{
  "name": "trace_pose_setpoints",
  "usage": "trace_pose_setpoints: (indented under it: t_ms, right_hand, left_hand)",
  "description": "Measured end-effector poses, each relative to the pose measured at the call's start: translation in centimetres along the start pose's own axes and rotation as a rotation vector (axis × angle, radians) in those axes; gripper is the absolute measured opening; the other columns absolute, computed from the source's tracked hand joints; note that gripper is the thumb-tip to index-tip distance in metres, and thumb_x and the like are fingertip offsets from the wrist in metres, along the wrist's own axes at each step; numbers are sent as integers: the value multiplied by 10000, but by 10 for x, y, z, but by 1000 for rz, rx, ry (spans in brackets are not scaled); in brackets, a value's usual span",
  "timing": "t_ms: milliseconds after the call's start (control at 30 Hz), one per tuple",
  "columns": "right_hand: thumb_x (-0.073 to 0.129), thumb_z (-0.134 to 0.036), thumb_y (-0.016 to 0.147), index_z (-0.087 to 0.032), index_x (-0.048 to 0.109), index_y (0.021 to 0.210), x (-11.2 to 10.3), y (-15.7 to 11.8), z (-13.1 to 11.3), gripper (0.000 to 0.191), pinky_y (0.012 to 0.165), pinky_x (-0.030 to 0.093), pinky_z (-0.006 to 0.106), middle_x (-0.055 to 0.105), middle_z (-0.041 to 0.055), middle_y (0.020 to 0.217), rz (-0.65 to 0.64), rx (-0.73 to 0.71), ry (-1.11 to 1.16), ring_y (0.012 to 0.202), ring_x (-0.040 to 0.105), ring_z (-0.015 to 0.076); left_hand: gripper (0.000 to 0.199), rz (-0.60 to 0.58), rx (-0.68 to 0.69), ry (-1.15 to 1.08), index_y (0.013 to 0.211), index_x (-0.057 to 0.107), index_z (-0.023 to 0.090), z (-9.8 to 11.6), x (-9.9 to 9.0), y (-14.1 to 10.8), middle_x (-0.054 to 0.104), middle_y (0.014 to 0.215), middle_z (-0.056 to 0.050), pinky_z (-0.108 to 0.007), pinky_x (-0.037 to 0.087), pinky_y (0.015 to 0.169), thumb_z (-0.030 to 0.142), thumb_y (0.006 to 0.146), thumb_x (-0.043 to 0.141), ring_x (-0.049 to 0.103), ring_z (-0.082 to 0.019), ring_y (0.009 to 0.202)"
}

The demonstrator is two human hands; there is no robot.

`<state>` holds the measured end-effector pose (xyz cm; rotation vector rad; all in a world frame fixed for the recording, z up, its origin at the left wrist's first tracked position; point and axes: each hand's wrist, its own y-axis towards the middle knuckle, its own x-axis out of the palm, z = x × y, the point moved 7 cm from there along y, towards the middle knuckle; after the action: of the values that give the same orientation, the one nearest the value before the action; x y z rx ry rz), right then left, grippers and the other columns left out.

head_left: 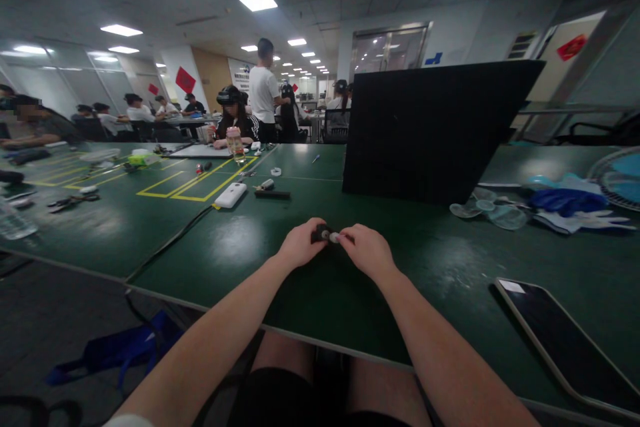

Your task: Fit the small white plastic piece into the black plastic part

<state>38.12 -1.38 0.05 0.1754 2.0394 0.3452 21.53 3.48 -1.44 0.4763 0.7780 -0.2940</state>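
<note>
Over the green table point(220, 280), near its front edge, my left hand point(301, 243) is closed on a small dark object point(320, 233) with a round end facing right. My right hand point(367, 248) pinches a small whitish piece point(335, 237), which meets or nearly meets the round end of the dark object. Both things are too small to name surely. Beyond my hands, a white power bank point(231, 195) and a dark bar point(273, 194) lie on the table.
A large black panel point(425, 133) stands ahead to the right. A phone point(565, 340) lies at the right front edge, with blue and white gloves point(570, 202) behind it. A cable point(170, 243) crosses the table on the left. A person point(237, 120) sits across, behind a bottle point(235, 145).
</note>
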Motion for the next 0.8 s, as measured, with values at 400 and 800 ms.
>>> trace_pose_setpoints:
  t_ms: [400, 800]
  right_hand:
    - [168, -768, 920, -213, 692, 810, -9, 0, 22, 772, 532, 438, 320, 621, 67, 629, -71, 309, 165, 563, 582, 201]
    - [229, -745, 934, -197, 679, 878, 14, 5, 13, 712, 629, 466, 322, 677, 84, 778, -290, 247, 146, 690, 626, 206]
  left_hand:
    - [465, 207, -69, 29, 1191, 598, 209, -58, -62, -13, 596, 1292, -105, -396, 471, 1027, 249, 748, 732, 602, -234, 1167]
    - [518, 33, 202, 741, 1178, 646, 273, -141, -181, -71, 628, 1269, -84, -563, 233, 1188, 84, 695, 628, 517, -307, 1277]
